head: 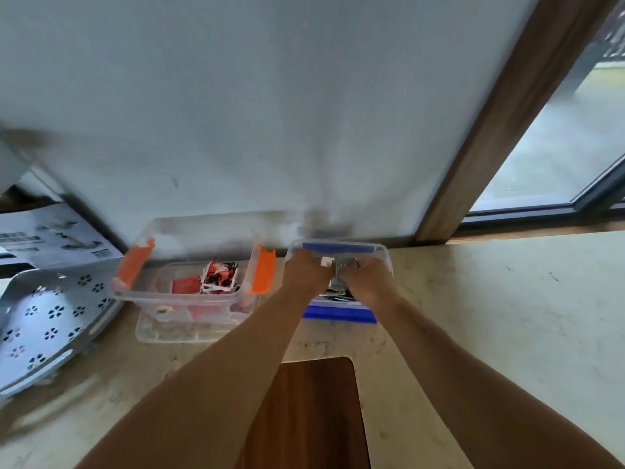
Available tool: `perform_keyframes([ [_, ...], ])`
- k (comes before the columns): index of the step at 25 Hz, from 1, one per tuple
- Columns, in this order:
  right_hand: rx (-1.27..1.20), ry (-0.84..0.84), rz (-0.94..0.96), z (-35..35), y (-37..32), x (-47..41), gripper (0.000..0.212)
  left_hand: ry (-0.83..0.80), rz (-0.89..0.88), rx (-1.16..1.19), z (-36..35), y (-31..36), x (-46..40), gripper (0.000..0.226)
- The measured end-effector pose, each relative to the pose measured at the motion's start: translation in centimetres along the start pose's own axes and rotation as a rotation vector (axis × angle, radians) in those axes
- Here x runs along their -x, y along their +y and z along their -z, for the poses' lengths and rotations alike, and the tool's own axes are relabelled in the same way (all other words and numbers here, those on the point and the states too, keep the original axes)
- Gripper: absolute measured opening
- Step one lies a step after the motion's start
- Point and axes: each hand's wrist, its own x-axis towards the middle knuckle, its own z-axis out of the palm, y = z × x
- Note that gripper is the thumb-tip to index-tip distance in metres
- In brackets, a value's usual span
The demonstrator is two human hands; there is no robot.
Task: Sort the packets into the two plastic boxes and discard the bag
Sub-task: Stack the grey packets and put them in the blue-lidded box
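Both hands (306,270) (367,279) grip grey packets (343,265) over blue-clip box (382,253).

No text, label or number can be read in the head view. The printed sheet (57,236) at the far left of the bench (490,299) carries dark blocks and lines that look like print and small drawings, but they are too blurred to make out. The red, white and black packets (218,277) in the orange-latched box (189,292) bear markings that are likewise smeared and too small to tell any brand or word.
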Motion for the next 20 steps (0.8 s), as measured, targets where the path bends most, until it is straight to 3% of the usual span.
perform_keyframes([
  [3, 0.160, -0.005, -0.049, -0.9, 0.4, -2.6, 0.013, -0.049, 0.041, -0.085, -2.1, -0.4, -2.3, 0.034],
  [5, 0.172, 0.021, -0.066, -1.1, 0.7, -3.2, 0.013, -0.075, 0.050, -0.113, -2.2, -0.4, -2.9, 0.022],
  [8, 0.141, 0.034, -0.090, -0.7, 1.4, -3.6, 0.018, -0.133, 0.074, -0.045, -2.6, -1.0, -4.5, 0.033],
  [10, 0.137, 0.018, -0.060, -0.2, 1.5, -2.7, 0.014, -0.126, 0.031, -0.066, -2.4, -1.0, -3.5, 0.024],
  [16, 0.122, 0.049, 0.129, 3.5, 0.4, 4.7, 0.015, 0.093, -0.196, -0.070, 0.4, 0.4, 4.3, 0.028],
  [20, 0.290, 0.019, 0.195, 5.0, 1.9, 11.4, 0.035, 0.043, -0.236, -0.217, 2.6, 1.2, 12.9, 0.043],
])
